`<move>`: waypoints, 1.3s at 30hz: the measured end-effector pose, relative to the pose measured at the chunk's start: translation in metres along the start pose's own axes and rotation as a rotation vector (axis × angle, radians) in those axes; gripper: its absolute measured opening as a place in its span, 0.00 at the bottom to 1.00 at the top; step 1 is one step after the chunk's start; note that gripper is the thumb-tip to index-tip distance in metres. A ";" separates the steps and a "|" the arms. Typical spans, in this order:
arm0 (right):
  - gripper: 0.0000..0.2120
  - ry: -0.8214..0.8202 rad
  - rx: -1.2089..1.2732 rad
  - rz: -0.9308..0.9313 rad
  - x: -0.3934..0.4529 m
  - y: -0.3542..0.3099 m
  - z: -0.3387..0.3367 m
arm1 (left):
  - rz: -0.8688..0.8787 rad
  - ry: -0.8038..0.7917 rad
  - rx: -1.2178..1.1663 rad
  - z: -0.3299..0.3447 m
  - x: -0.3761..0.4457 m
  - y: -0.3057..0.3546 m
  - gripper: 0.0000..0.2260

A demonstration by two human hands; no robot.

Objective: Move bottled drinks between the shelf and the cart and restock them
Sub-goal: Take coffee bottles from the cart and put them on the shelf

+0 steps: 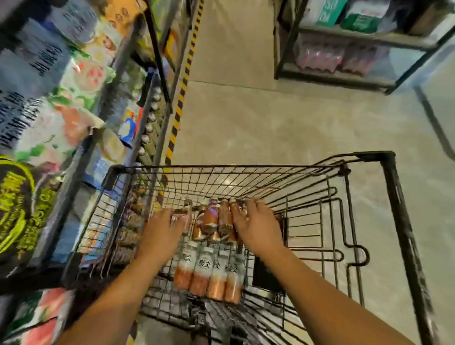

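Head view, left to right: a tall shelf (pixel 130 80) ran along the left edge, packed with blurred cartons and bags; dark writing on pale blue packs and yellow-green lettering on a black pack (pixel 11 213) showed, but none of it could be read. A yellow-and-black striped line (pixel 182 91) ran down the floor beside the shelf. Just right of the shelf stood the wire cart (pixel 393 218), both bare forearms reaching down into it. The left hand (pixel 161 231) lay with fingers fairly straight over a bottle near the cart's left side; whether it gripped anything could not be told. Between the hands lay a loose cluster of brown bottles (pixel 212 222), one with a purple label. Nearer the person, four bottles (pixel 209 273) lay side by side, with white labels carrying dark characters too smeared to read, and orange-pink lower halves. The right hand (pixel 254 223) rested on the cluster's right edge, fingers spread and slightly bent over the bottles. Far right stood a second rack (pixel 371 38) holding green-and-white boxes and pink shrink-wrapped packs.
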State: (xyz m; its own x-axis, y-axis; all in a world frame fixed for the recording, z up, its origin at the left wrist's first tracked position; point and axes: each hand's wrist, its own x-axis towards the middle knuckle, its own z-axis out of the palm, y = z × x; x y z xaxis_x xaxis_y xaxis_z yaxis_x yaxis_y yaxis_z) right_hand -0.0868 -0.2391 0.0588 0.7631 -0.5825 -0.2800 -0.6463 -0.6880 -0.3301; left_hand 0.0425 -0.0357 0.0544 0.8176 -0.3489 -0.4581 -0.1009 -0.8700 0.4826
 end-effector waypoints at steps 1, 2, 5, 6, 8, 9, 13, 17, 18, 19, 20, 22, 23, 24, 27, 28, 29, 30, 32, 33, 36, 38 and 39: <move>0.40 -0.034 0.011 0.034 0.009 0.006 0.017 | -0.010 -0.033 -0.007 0.009 0.013 -0.003 0.23; 0.40 -0.073 0.013 0.059 0.017 0.012 0.032 | -0.026 -0.061 -0.016 0.018 0.025 -0.007 0.22; 0.34 -0.211 0.065 0.164 0.036 0.021 0.064 | -0.095 -0.132 -0.050 0.053 0.062 -0.019 0.17; 0.29 -0.241 0.101 0.182 0.043 0.022 0.072 | -0.127 -0.141 -0.086 0.067 0.075 -0.023 0.15; 0.24 -0.266 0.158 0.197 0.059 0.023 0.087 | -0.174 -0.180 -0.139 0.092 0.096 -0.027 0.14; 0.24 -0.269 0.176 0.222 0.067 0.023 0.095 | -0.184 -0.211 -0.154 0.105 0.105 -0.028 0.17; 0.26 -0.264 0.254 0.312 0.100 0.020 0.135 | -0.187 -0.274 -0.190 0.153 0.147 -0.022 0.27; 0.27 -0.197 0.219 0.297 0.127 0.012 0.173 | -0.108 -0.211 -0.108 0.186 0.173 -0.018 0.20; 0.27 -0.180 0.172 0.301 0.132 0.008 0.178 | -0.090 -0.183 -0.082 0.193 0.179 -0.020 0.22; 0.26 -0.193 0.114 0.294 0.136 0.004 0.179 | -0.080 -0.164 -0.049 0.198 0.183 -0.022 0.24; 0.25 -0.227 0.063 0.287 0.139 0.004 0.183 | -0.072 -0.155 -0.014 0.203 0.187 -0.025 0.26; 0.22 -0.275 0.037 0.295 0.142 0.005 0.190 | -0.072 -0.153 0.047 0.212 0.194 -0.032 0.29; 0.21 -0.272 0.070 0.302 0.142 0.006 0.194 | -0.074 -0.162 0.050 0.212 0.195 -0.032 0.30; 0.20 -0.253 0.126 0.308 0.143 0.007 0.199 | -0.082 -0.176 0.042 0.213 0.197 -0.034 0.30; 0.21 -0.232 0.245 0.423 0.142 0.009 0.210 | -0.109 -0.228 0.022 0.207 0.193 -0.034 0.30; 0.21 -0.236 0.281 0.463 0.142 0.010 0.210 | -0.131 -0.249 -0.007 0.205 0.191 -0.035 0.28; 0.21 -0.244 0.319 0.500 0.142 0.010 0.208 | -0.157 -0.272 -0.051 0.202 0.187 -0.037 0.25; 0.21 -0.257 0.360 0.530 0.141 0.012 0.207 | -0.168 -0.288 -0.116 0.199 0.183 -0.038 0.21; 0.20 -0.295 0.437 0.582 0.136 0.015 0.204 | -0.188 -0.315 -0.245 0.190 0.173 -0.042 0.15; 0.20 -0.306 0.473 0.590 0.132 0.015 0.201 | -0.203 -0.319 -0.308 0.184 0.167 -0.044 0.14; 0.21 -0.287 0.611 0.583 0.115 0.016 0.190 | -0.218 -0.286 -0.498 0.160 0.147 -0.045 0.16; 0.22 -0.274 0.692 0.564 0.101 0.013 0.176 | -0.188 -0.223 -0.556 0.138 0.131 -0.041 0.16; 0.24 -0.268 0.724 0.546 0.093 0.010 0.167 | -0.173 -0.184 -0.578 0.127 0.122 -0.040 0.13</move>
State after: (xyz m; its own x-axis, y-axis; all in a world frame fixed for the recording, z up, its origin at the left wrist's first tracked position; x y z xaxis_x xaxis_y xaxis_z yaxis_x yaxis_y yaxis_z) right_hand -0.0225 -0.2277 -0.1206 0.3872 -0.5637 -0.7296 -0.8262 0.1392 -0.5460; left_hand 0.0746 -0.0874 -0.1156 0.6785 -0.3192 -0.6617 0.3886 -0.6084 0.6920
